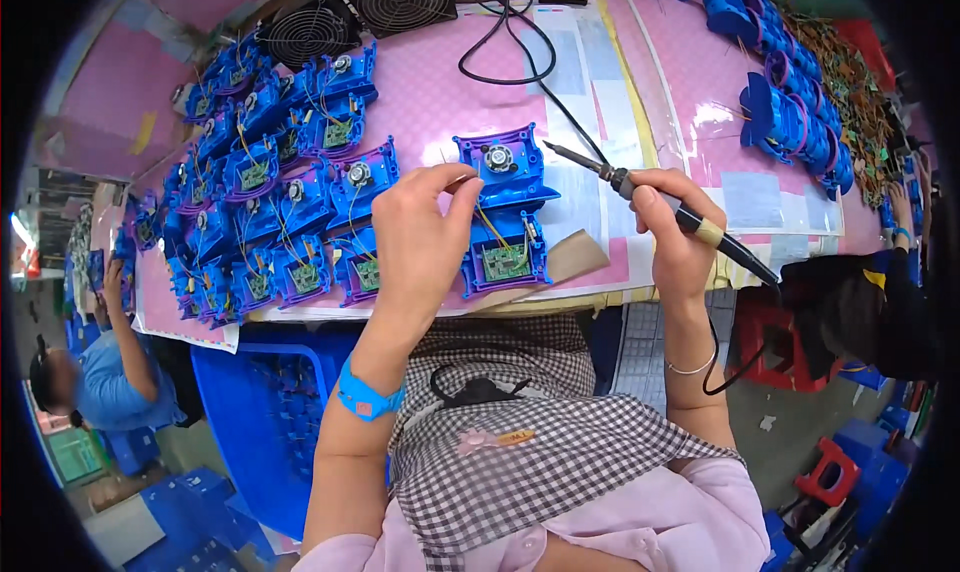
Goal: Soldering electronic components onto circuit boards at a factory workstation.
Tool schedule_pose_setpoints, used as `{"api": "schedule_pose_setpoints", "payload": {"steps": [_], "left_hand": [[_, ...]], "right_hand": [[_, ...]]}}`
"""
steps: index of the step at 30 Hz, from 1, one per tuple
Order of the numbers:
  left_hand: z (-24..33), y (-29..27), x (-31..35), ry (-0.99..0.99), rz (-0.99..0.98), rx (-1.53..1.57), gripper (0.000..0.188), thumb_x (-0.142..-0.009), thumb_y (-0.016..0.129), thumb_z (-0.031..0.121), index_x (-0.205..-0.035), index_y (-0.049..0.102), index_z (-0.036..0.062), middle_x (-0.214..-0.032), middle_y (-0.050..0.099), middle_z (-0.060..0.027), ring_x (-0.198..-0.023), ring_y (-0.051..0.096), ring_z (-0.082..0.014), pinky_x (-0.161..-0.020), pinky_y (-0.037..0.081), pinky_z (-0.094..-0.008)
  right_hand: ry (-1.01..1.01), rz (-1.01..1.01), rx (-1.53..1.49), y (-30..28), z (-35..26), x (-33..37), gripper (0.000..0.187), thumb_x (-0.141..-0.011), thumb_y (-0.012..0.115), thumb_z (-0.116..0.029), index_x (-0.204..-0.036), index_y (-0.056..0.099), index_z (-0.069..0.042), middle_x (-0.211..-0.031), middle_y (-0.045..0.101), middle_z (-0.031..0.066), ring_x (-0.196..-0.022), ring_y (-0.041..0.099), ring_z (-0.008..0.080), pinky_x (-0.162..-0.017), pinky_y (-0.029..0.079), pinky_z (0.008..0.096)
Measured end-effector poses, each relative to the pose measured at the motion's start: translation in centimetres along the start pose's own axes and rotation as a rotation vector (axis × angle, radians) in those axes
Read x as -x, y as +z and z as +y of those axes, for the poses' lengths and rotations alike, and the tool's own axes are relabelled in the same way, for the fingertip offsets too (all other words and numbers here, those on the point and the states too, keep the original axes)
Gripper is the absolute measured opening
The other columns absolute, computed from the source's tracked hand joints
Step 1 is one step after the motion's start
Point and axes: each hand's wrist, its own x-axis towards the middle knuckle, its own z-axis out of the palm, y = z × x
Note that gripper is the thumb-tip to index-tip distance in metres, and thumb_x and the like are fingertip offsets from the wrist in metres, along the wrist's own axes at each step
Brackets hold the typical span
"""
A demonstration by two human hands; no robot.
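In my right hand (680, 237) is a soldering iron (715, 234) with a black handle, its bare tip pointing up and left. The tip is in the air, just right of a blue plastic housing half (515, 184) that carries a small round speaker (498, 159). Below that half, joined by yellowish wires (490, 222), lies another blue half with a green circuit board (505, 262). My left hand (425, 227) hovers at the housing's left edge, thumb and forefinger pinched together. Whatever is between those fingertips is too small to make out.
Rows of similar blue housings (250, 207) fill the table's left side. Two black fans (405, 2) stand behind, near the iron's cable (510, 77). More blue parts (790, 112) and a heap of wires (850, 102) lie right. Below left is a blue bin (235, 402). Co-workers sit at both sides.
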Motion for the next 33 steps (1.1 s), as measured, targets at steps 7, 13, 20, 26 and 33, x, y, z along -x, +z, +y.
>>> {"api": "schedule_pose_setpoints", "payload": {"steps": [7,13,20,26,33], "left_hand": [[-0.3,1.8,-0.2,-0.008,0.045,0.049,0.016,-0.078,0.072,0.010,-0.090,0.072,0.0006,-0.082,0.071,-0.0103,-0.069,0.066,-0.0145,-0.064,0.049,-0.0276],[-0.2,1.8,-0.3,-0.036,0.054,0.031,0.013,-0.078,0.071,0.009,-0.087,0.072,0.0010,-0.079,0.070,-0.0107,-0.065,0.065,-0.0175,-0.061,0.048,-0.0299],[-0.5,2.0,-0.1,0.032,-0.005,-0.010,0.012,-0.076,0.069,0.007,-0.086,0.072,0.0007,-0.079,0.069,-0.0133,-0.071,0.065,-0.0241,-0.066,0.049,-0.0320],[-0.7,2.2,0.0,0.057,-0.008,-0.021,0.011,-0.076,0.069,0.007,-0.086,0.072,0.0012,-0.081,0.069,-0.0137,-0.071,0.065,-0.0247,-0.066,0.049,-0.0329],[-0.8,2.2,-0.1,0.104,0.018,-0.005,0.010,-0.077,0.068,0.005,-0.085,0.071,0.0003,-0.073,0.064,-0.0146,-0.066,0.062,-0.0293,-0.060,0.047,-0.0383]], "right_hand": [[-0.017,-0.093,-0.014,1.3,-0.4,-0.2,0.014,-0.083,0.063,-0.004,-0.094,0.068,0.004,-0.075,0.062,0.0054,-0.059,0.051,0.0071,-0.052,0.038,0.0204],[-0.038,-0.169,0.003,2.2,-0.3,-0.3,0.013,-0.082,0.065,-0.004,-0.092,0.069,0.003,-0.074,0.061,0.0046,-0.058,0.051,0.0061,-0.051,0.036,0.0200],[-0.056,-0.181,0.036,2.6,0.1,-0.4,0.012,-0.082,0.065,-0.004,-0.091,0.070,0.002,-0.073,0.062,0.0044,-0.057,0.051,0.0059,-0.050,0.037,0.0205],[-0.028,-0.171,0.019,2.8,0.1,-0.4,0.012,-0.082,0.065,-0.005,-0.091,0.070,0.001,-0.074,0.063,0.0047,-0.057,0.052,0.0057,-0.050,0.037,0.0200],[-0.004,-0.118,-0.012,1.9,-0.6,-0.5,0.015,-0.083,0.064,-0.006,-0.093,0.069,0.004,-0.074,0.062,0.0056,-0.057,0.052,0.0067,-0.051,0.039,0.0199]]}}
